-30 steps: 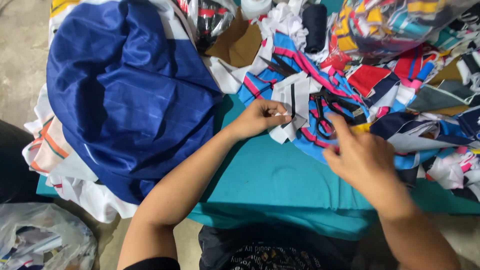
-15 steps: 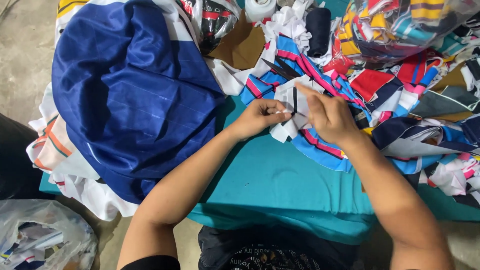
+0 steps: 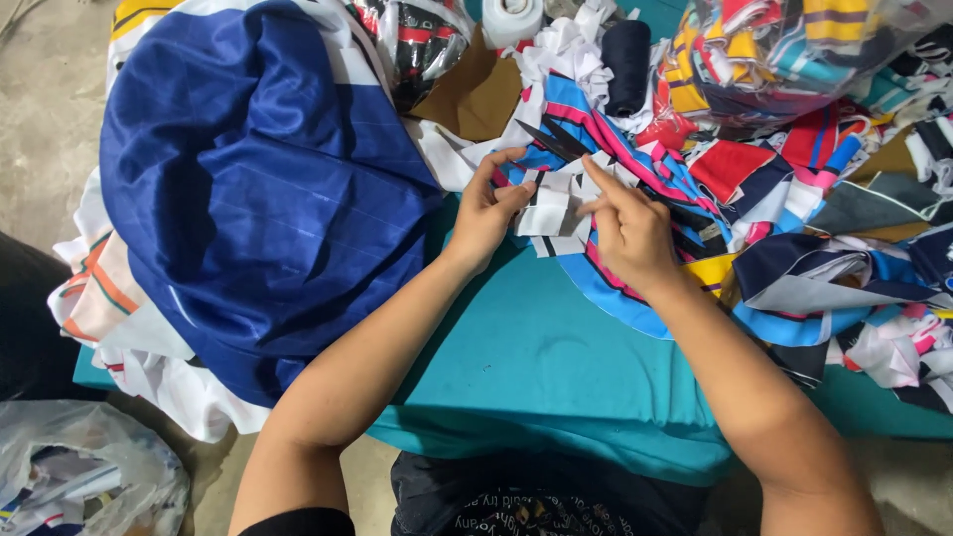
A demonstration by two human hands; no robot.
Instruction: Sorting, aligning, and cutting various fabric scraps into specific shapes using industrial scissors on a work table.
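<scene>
White strips point(image 3: 556, 203) between both grips

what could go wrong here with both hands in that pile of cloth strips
1. Dark scissors lie open-bladed among the scraps just above the left hand and right hand; a careless reach might catch a blade.
2. The small white-and-black strips are pinched only at the fingertips, so some could slip and get lost in the mixed fabric pile.
3. The big blue fabric bundle overhangs the teal table edge and may slide off.
</scene>
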